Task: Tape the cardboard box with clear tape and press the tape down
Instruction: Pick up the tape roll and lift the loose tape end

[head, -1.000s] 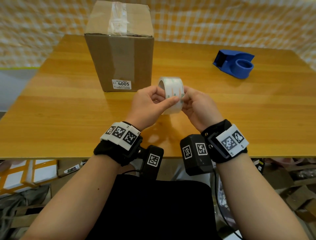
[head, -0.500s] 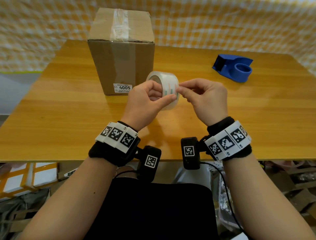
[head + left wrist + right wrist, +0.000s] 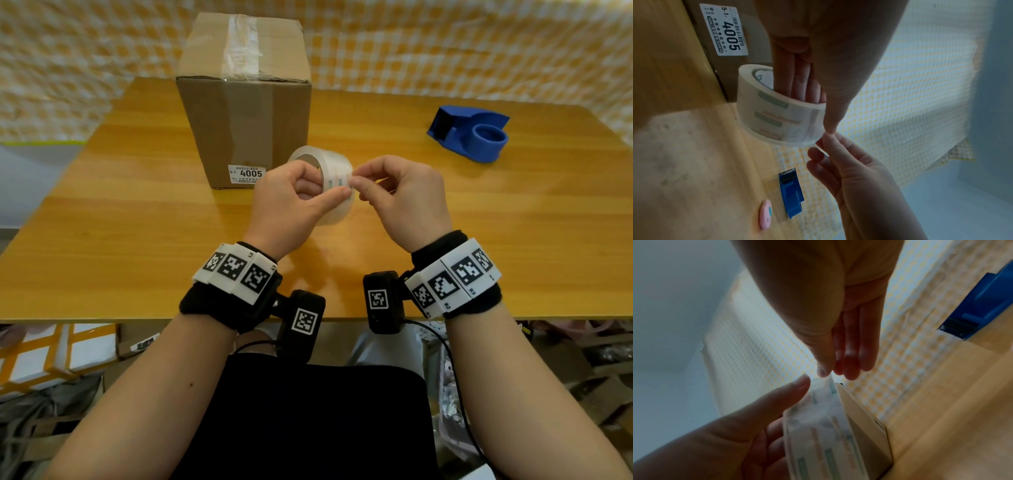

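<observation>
Two hands (image 3: 342,198), tape roll (image 3: 334,171) between

Head view: directed forward and down over the table (image 3: 102,212). Wrist views: aimed along the fingers, close in. Tape roll (image 3: 334,178) and box (image 3: 246,113) are shared by all views.

- left hand (image 3: 291,202) is up off the table with fingers (image 3: 797,81) poked through the roll (image 3: 329,181), thumb laid across its outside
- right hand (image 3: 400,195) just right of it, thumb and forefinger pinching at the roll's edge, other fingers loosely curled
</observation>
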